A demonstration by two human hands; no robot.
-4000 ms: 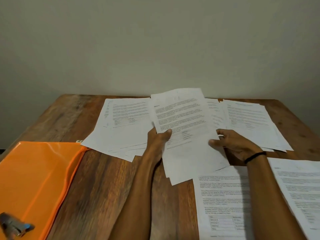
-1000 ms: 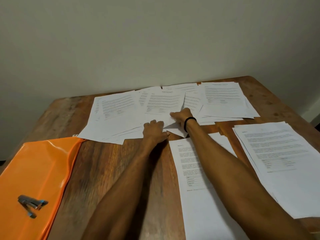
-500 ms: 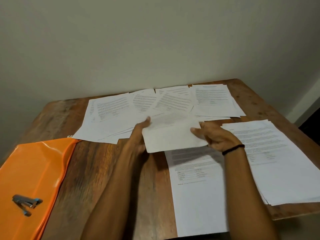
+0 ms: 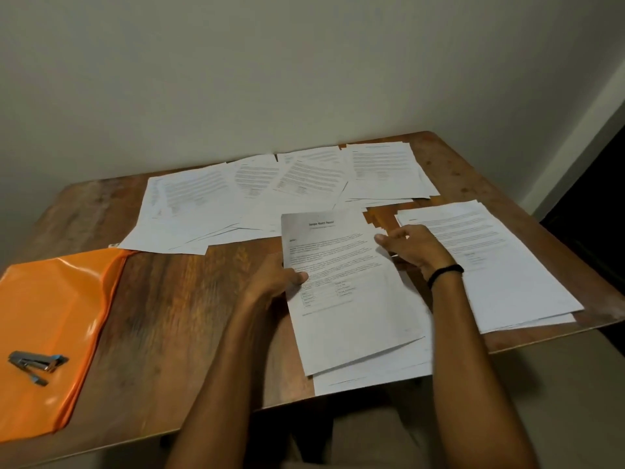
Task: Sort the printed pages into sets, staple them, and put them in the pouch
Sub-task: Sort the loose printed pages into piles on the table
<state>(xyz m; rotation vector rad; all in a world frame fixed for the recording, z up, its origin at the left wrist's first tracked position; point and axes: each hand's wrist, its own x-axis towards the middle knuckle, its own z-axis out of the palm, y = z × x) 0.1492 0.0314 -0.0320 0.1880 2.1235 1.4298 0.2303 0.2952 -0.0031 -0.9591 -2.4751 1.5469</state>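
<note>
Two hands frame one printed page (image 4: 341, 289) at mid-frame: the left hand (image 4: 274, 282) pinches its left edge, thumb on top, while the right hand (image 4: 416, 248) has fingers (image 4: 385, 238) at the right edge, gripping or merely steadying I cannot tell. They are probably squaring it onto the set (image 4: 372, 377) beneath. Unsorted pages (image 4: 209, 198) fan across the bench (image 4: 169, 316) above, and at lower left the stapler (image 4: 33, 365) lies on the orange pouch (image 4: 50, 299).

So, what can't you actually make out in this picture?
All in the head view:
Held page: body text too small and blurred to read.
Sheets under it: count hidden by the held page.
Left hand: fingers hidden beneath the page.
Right hand: whether it grips the page, hidden by its own knuckles.
Orange pouch: cut off by the left edge.
Stapler: blurred.
</note>
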